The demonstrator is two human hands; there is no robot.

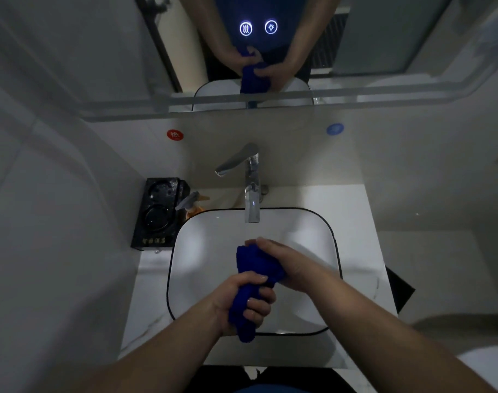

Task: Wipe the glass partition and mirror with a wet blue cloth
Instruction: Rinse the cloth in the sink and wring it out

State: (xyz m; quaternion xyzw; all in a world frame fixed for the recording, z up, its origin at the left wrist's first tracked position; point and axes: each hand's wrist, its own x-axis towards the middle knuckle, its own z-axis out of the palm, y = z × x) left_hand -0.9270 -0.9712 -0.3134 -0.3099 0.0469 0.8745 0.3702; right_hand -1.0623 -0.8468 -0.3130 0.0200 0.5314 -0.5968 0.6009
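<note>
White-grey wall tiling surrounds the vanity.

Mirror (383, 38): wall-mounted above the sink, reflecting both forearms and the cloth; two lit round touch icons (258, 27) near its lower middle.

Tabletop (358, 245): pale, stone-look, carrying the sink.

Basin (202, 251): white, rounded square, dark rim, set on the tabletop.

Black holder (157, 214): rectangular, wet, at the basin's back left corner against the wall.

Chrome faucet (252, 191): behind the basin, spout over its back edge, lever angled left.

Blue cloth (256, 265): rolled into a thick twist, held over the middle of the basin, below the spout.

Left hand (242, 302): fist wrapped tight round the cloth's near end.

Right hand (287, 262): fingers curled over the cloth's far, bunched end.

Pump bottle (192, 205): orange, between holder and basin rim, partly hidden.

Stickers: red (175, 135) left, blue (335, 129) right, on the wall under the mirror.
</note>
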